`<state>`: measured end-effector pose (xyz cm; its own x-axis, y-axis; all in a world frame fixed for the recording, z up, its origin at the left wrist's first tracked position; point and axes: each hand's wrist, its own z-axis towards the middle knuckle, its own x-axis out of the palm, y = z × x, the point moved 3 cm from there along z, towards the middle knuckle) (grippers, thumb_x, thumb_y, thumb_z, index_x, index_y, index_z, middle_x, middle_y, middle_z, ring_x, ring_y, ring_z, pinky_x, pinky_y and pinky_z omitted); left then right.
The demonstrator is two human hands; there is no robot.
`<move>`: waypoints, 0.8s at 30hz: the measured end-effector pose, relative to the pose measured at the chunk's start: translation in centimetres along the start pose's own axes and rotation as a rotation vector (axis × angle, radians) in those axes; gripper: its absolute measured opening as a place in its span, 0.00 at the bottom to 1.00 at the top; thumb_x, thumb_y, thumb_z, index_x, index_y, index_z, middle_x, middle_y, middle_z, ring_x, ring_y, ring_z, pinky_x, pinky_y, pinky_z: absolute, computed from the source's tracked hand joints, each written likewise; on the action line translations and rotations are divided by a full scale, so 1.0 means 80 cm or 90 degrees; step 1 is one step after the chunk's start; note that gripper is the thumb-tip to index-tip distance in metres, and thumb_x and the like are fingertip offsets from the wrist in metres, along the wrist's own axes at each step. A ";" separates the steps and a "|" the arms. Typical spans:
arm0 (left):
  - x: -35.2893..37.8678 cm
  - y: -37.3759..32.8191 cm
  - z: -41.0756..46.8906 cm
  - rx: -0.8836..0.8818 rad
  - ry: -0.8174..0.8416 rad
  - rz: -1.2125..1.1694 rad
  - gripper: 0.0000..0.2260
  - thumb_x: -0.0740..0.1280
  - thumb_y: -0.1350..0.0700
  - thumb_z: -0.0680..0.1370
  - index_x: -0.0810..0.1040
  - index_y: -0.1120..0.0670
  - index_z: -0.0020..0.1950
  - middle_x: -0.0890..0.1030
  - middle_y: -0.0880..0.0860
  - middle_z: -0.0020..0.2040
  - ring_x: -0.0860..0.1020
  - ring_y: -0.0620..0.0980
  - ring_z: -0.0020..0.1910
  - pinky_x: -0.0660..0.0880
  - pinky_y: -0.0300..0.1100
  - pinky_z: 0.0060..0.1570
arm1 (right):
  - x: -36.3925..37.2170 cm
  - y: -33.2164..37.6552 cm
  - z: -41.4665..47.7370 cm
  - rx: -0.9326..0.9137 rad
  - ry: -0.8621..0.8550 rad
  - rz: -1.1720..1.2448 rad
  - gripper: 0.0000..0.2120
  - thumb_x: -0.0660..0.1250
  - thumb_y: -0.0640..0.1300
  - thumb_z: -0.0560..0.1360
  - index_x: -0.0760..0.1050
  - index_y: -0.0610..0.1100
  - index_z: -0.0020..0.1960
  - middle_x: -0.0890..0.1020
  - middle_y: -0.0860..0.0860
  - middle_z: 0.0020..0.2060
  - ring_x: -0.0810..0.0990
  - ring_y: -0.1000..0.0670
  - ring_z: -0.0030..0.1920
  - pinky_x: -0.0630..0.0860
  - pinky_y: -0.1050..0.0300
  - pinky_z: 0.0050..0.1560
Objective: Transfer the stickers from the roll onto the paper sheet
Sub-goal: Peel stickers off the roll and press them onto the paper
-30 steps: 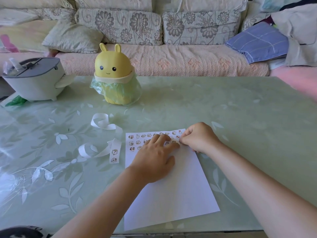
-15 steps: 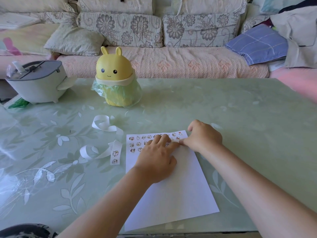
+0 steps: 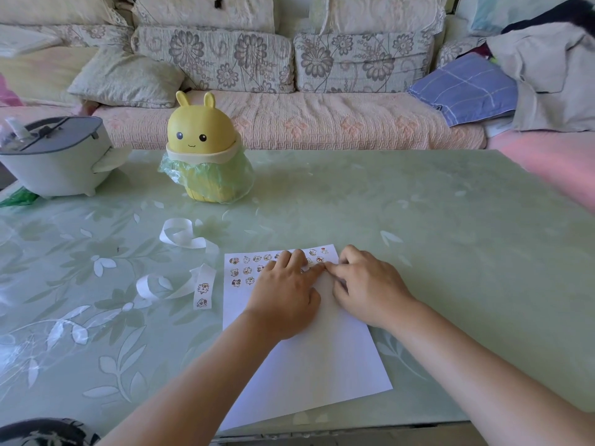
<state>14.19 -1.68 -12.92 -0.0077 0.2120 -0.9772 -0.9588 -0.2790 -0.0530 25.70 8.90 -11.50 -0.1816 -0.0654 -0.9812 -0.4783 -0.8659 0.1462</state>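
In the head view I see both bare forearms reaching in from the bottom edge over the pale green, leaf-patterned glass desk (image 3: 434,220). The left hand (image 3: 283,294) lies palm down on the white paper sheet (image 3: 309,375). Its fingers (image 3: 297,259) are straight and slightly spread, pressing flat on the sheet's upper part and gripping nothing.

The right hand (image 3: 370,284) rests beside it on the sheet's right side, knuckles up and fingers curled under. Its forefinger tip meets the left forefinger tip on the paper. From here I cannot tell whether the right fingers pinch a sticker or are merely closed.

The small cartoon stickers (image 3: 246,270) sit in rows along the sheet's far edge, some hidden under the left fingers. The rows reach to where the two forefingers meet.

The white curling backing strip of the sticker roll (image 3: 203,278) lies on the desk just left of the sheet, apart from both hands. Its near end carries two unpeeled stickers (image 3: 203,288).

Farther back stand a yellow rabbit-shaped bin lined with green plastic (image 3: 203,140) and a white appliance with a grey lid (image 3: 54,162), with a floral sofa (image 3: 289,120) behind the desk.
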 end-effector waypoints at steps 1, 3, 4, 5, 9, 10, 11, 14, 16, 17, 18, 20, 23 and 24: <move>0.000 -0.001 0.000 -0.001 0.004 0.002 0.29 0.45 0.47 0.73 0.69 0.44 0.72 0.72 0.50 0.60 0.70 0.52 0.57 0.69 0.44 0.53 | -0.001 0.000 -0.001 -0.002 -0.002 -0.004 0.16 0.58 0.49 0.79 0.77 0.54 0.63 0.69 0.53 0.49 0.73 0.47 0.51 0.70 0.55 0.41; 0.000 -0.002 0.000 -0.007 0.010 0.002 0.30 0.43 0.46 0.73 0.68 0.44 0.73 0.71 0.49 0.61 0.69 0.51 0.59 0.68 0.44 0.54 | -0.003 -0.001 -0.004 -0.007 -0.004 -0.009 0.15 0.58 0.49 0.78 0.78 0.54 0.60 0.69 0.53 0.47 0.73 0.48 0.49 0.68 0.55 0.39; 0.000 -0.003 0.000 -0.012 0.009 0.002 0.30 0.43 0.46 0.73 0.68 0.44 0.73 0.70 0.49 0.61 0.69 0.51 0.59 0.68 0.43 0.54 | -0.005 -0.001 -0.005 -0.009 -0.004 -0.011 0.14 0.59 0.49 0.78 0.78 0.54 0.59 0.69 0.53 0.47 0.72 0.48 0.49 0.66 0.55 0.39; -0.001 -0.003 0.000 -0.017 0.006 0.003 0.30 0.43 0.45 0.74 0.68 0.44 0.72 0.70 0.49 0.61 0.69 0.51 0.59 0.68 0.43 0.54 | -0.006 -0.002 -0.005 -0.010 -0.003 -0.014 0.12 0.59 0.49 0.77 0.79 0.54 0.56 0.69 0.53 0.46 0.73 0.48 0.49 0.66 0.56 0.39; -0.002 -0.004 0.000 -0.013 0.034 0.004 0.33 0.39 0.39 0.73 0.65 0.40 0.74 0.69 0.49 0.63 0.67 0.51 0.62 0.69 0.45 0.54 | -0.009 -0.006 -0.005 -0.010 0.005 -0.011 0.12 0.60 0.51 0.77 0.81 0.53 0.53 0.71 0.55 0.46 0.74 0.50 0.49 0.70 0.56 0.41; -0.003 -0.002 0.000 -0.008 0.044 -0.004 0.33 0.38 0.38 0.73 0.65 0.39 0.74 0.69 0.49 0.63 0.67 0.51 0.62 0.70 0.45 0.54 | -0.009 -0.007 -0.004 -0.007 0.008 -0.007 0.12 0.60 0.51 0.77 0.81 0.53 0.53 0.71 0.55 0.46 0.75 0.50 0.49 0.71 0.56 0.42; -0.004 0.000 -0.001 -0.003 0.048 -0.016 0.32 0.40 0.38 0.74 0.65 0.38 0.74 0.69 0.49 0.64 0.67 0.51 0.62 0.71 0.46 0.54 | -0.010 -0.008 -0.004 -0.002 0.009 0.001 0.12 0.60 0.51 0.77 0.82 0.54 0.53 0.72 0.55 0.46 0.75 0.50 0.49 0.72 0.56 0.42; -0.005 0.005 -0.006 0.011 0.045 -0.046 0.23 0.51 0.38 0.78 0.68 0.37 0.72 0.69 0.48 0.66 0.67 0.51 0.64 0.71 0.45 0.55 | -0.012 -0.007 -0.002 0.020 0.000 0.042 0.13 0.61 0.50 0.77 0.81 0.57 0.56 0.74 0.55 0.48 0.77 0.50 0.51 0.72 0.56 0.45; -0.003 0.004 -0.008 0.002 0.041 -0.052 0.22 0.52 0.39 0.79 0.67 0.38 0.72 0.68 0.47 0.67 0.66 0.49 0.65 0.69 0.45 0.57 | -0.012 -0.004 0.000 0.026 0.003 0.044 0.15 0.61 0.50 0.77 0.78 0.57 0.61 0.74 0.54 0.51 0.77 0.49 0.53 0.72 0.56 0.46; -0.003 0.003 -0.008 -0.005 0.038 -0.048 0.24 0.49 0.38 0.78 0.67 0.39 0.72 0.68 0.46 0.67 0.66 0.48 0.65 0.68 0.45 0.58 | -0.011 -0.003 0.000 0.023 0.005 0.031 0.16 0.60 0.51 0.77 0.76 0.56 0.63 0.73 0.53 0.50 0.76 0.49 0.53 0.72 0.55 0.45; -0.003 0.002 -0.007 -0.011 0.034 -0.041 0.27 0.45 0.37 0.76 0.65 0.40 0.73 0.68 0.46 0.66 0.65 0.48 0.65 0.67 0.44 0.59 | -0.009 -0.002 0.001 0.017 0.008 0.010 0.16 0.60 0.51 0.77 0.76 0.56 0.63 0.72 0.53 0.50 0.75 0.48 0.53 0.71 0.55 0.44; -0.001 0.001 -0.006 -0.014 0.033 -0.031 0.32 0.41 0.37 0.74 0.65 0.42 0.75 0.68 0.46 0.66 0.65 0.48 0.65 0.64 0.43 0.61 | -0.008 -0.001 0.001 0.010 0.008 -0.022 0.16 0.59 0.51 0.78 0.77 0.56 0.63 0.70 0.53 0.48 0.74 0.48 0.51 0.68 0.56 0.42; 0.000 0.002 -0.008 -0.003 0.037 -0.019 0.33 0.40 0.37 0.73 0.66 0.42 0.74 0.68 0.46 0.66 0.64 0.48 0.66 0.64 0.43 0.62 | -0.009 -0.004 0.000 0.009 0.006 -0.029 0.15 0.59 0.50 0.78 0.80 0.57 0.60 0.71 0.53 0.47 0.74 0.48 0.51 0.68 0.56 0.41; 0.000 0.003 -0.009 -0.003 0.033 -0.025 0.32 0.40 0.37 0.73 0.67 0.42 0.73 0.68 0.46 0.66 0.64 0.48 0.66 0.64 0.43 0.62 | -0.011 -0.005 0.000 0.012 0.000 -0.037 0.15 0.60 0.49 0.77 0.82 0.55 0.57 0.72 0.53 0.47 0.74 0.48 0.51 0.69 0.56 0.41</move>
<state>14.19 -2.38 -13.08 0.0452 0.1744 -0.9836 -0.9569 -0.2753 -0.0928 26.01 9.31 -10.71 -0.1527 -0.0162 -0.9881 -0.5037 -0.8590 0.0919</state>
